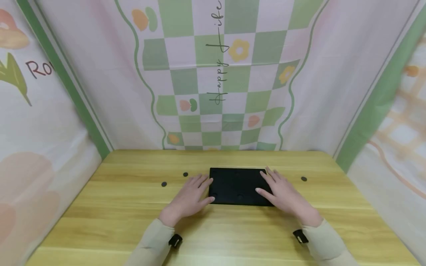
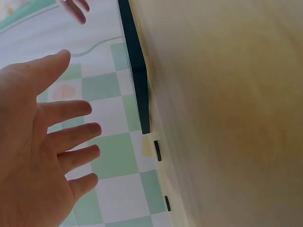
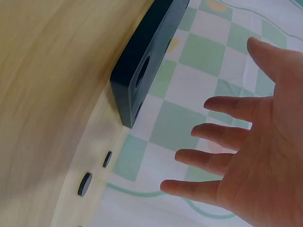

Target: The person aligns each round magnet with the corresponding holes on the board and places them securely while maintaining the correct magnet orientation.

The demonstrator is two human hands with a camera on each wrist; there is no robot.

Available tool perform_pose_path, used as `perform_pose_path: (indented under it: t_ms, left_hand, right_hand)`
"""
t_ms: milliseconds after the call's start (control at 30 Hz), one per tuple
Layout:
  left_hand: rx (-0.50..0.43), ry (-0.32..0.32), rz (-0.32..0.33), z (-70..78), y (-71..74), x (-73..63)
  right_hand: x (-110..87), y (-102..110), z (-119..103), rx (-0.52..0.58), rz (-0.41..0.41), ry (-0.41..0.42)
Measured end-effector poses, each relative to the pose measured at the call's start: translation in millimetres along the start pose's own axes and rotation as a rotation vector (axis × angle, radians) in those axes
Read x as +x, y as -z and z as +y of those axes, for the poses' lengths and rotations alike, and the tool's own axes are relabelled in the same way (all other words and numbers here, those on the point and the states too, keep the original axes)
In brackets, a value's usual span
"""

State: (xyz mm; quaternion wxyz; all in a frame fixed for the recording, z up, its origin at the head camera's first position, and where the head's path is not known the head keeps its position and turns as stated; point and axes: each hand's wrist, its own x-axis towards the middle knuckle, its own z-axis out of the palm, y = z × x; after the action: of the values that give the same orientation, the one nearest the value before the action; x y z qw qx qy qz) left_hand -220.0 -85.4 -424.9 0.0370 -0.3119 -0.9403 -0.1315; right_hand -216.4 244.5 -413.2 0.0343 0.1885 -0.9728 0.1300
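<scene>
A flat black rectangular slab [image 1: 237,184] with round recesses in its upper face lies on the wooden table. My left hand [image 1: 189,195] is at the slab's left end, fingers spread and straight. In the left wrist view a gap shows between that hand [image 2: 42,132] and the slab's dark edge [image 2: 138,75]. Over the slab's right end is my right hand [image 1: 283,192], also with fingers spread; the right wrist view shows its palm [image 3: 265,151] facing the slab [image 3: 142,66], apart from it. Neither hand holds anything.
Two small black discs, a nearer disc [image 1: 164,184] and a farther disc [image 1: 185,174], lie left of the slab. Another disc [image 1: 304,178] lies to the right. The wooden table [image 1: 233,236] meets printed cloth curtains [image 1: 219,122] at its back and sides.
</scene>
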Motion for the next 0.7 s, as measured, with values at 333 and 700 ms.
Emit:
perform_pose_path:
  t_ms: [333, 700]
  left_hand:
    - [-0.02, -0.01, -0.05, 0.5, -0.5, -1.3]
    - [-0.028, -0.041, -0.102, -1.7, -1.3, -2.2]
  right_hand:
    - [-9.0, 7.1, 13.8, 0.012, 0.025, -0.003]
    - [-12.2, 4.7, 29.5, -0.007, 0.057, 0.025]
